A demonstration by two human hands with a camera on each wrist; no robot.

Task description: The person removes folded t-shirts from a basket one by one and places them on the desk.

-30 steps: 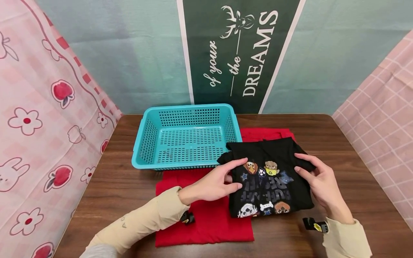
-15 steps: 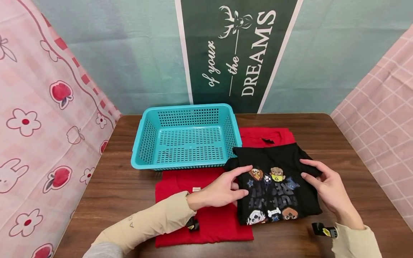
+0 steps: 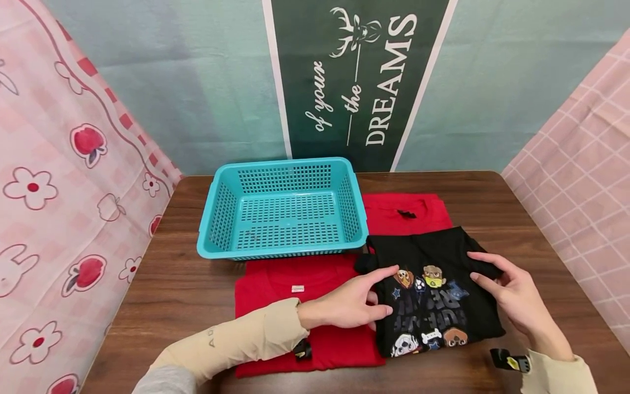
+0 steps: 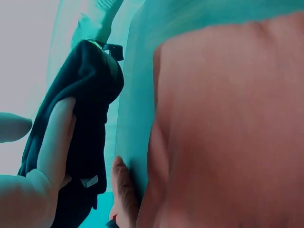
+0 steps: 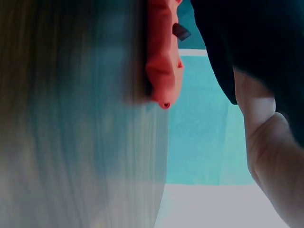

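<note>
A folded black T-shirt (image 3: 433,298) with cartoon dog faces, a bone and stars is held between both hands. At its left edge my left hand (image 3: 346,303) grips it, thumb and index finger on top, other fingers partly hidden below. My right hand (image 3: 519,298) pinches the right edge the same way. The right wrist view shows the black T-shirt (image 5: 256,42) raised off the table. Partly beneath it, a folded red shirt (image 3: 315,342) with a white neck label lies in front of the basket. Behind is another folded red shirt (image 3: 398,210), its dark neck label showing.
A turquoise plastic basket (image 3: 283,253) with perforated walls stands at the back left of the wooden table (image 3: 162,284), nothing inside it. Printed cloths hang at the back and both sides. Small black camera straps (image 3: 509,361) sit at the wrists.
Both hands have carried the black T-shirt to the right and nearer to me. The collar of the rear red shirt and the label of the front one have come into view.
</note>
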